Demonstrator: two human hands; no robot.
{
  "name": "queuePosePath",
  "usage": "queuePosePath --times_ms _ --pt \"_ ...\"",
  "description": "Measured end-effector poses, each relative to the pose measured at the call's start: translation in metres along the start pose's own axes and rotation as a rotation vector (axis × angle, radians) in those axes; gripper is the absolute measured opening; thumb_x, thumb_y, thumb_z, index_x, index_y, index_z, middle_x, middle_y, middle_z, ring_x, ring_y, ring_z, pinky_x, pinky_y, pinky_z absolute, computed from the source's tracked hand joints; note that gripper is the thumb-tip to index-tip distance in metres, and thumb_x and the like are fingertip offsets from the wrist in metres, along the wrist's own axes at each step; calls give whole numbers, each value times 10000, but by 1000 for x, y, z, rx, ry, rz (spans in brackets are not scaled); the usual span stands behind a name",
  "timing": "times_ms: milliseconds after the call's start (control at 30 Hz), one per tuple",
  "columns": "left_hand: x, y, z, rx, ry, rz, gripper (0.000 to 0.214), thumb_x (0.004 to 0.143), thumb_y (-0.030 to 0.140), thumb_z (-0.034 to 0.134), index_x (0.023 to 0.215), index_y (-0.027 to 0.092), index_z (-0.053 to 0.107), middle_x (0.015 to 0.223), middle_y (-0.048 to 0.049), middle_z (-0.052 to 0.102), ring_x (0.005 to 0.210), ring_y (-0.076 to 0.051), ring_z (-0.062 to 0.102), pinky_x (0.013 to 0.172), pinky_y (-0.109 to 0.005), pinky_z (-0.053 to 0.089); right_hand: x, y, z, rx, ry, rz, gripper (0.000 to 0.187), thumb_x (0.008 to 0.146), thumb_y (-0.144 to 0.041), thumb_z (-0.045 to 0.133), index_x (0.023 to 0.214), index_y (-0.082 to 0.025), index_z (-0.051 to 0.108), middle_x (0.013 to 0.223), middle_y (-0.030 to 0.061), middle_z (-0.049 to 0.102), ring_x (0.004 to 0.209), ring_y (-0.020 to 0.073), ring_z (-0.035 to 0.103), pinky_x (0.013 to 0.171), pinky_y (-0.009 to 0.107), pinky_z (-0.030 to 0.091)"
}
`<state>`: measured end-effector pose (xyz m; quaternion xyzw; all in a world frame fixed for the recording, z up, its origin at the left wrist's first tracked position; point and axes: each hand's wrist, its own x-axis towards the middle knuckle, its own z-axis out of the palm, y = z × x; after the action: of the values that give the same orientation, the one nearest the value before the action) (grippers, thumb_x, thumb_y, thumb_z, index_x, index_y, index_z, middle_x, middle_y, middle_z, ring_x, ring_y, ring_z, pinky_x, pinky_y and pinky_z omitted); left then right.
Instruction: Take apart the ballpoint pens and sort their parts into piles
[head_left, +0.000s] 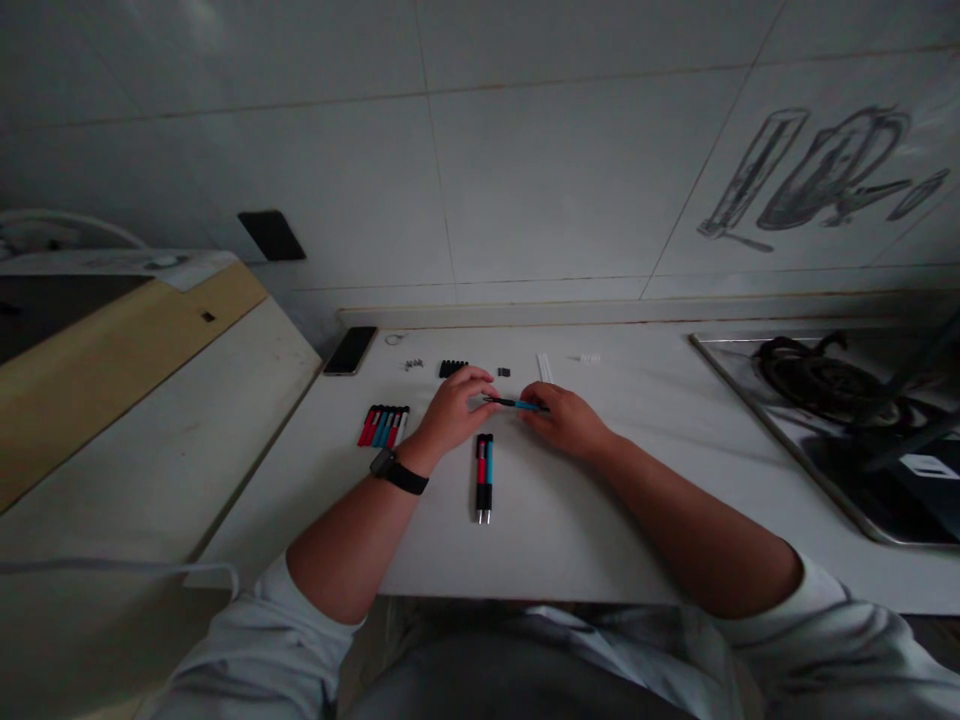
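My left hand (452, 410) and my right hand (564, 418) both pinch the ends of one blue pen (516, 403) held just above the white counter (615, 500). A black watch sits on my left wrist. Two finished pens (484, 477), one red and one blue, lie side by side right below my hands. A row of several red and blue pens (382, 425) lies left of my left hand. Behind my hands are black caps (452, 368), a small black part (503, 372), white refill tubes (544, 366) and tiny springs (413, 365).
A dark phone (349, 350) lies at the counter's back left corner. A gas stove (847, 420) fills the right side. To the left stands a lower white and wooden surface (142, 400). A tiled wall rises behind.
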<state>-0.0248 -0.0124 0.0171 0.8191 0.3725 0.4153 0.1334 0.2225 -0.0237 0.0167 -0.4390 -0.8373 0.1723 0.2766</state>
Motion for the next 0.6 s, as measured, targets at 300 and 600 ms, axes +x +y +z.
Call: queuePosePath --times_ms 300,600 --pt "0 1 -1 15 -9 -5 127 842 172 813 927 207 725 1132 -56 654 1090 -201 645 994 -415 546 0 1 0 -29 -17 -9 194 980 -331 590 1095 -199 674 1042 92 726 907 204 659 822 308 475" --pt "1 3 1 16 -26 -5 126 837 189 821 923 209 731 1118 -58 665 1074 -207 655 973 -415 558 0 2 2 -16 -27 -18 197 1003 -322 553 1113 -211 672 1068 93 732 925 208 666 845 322 486"
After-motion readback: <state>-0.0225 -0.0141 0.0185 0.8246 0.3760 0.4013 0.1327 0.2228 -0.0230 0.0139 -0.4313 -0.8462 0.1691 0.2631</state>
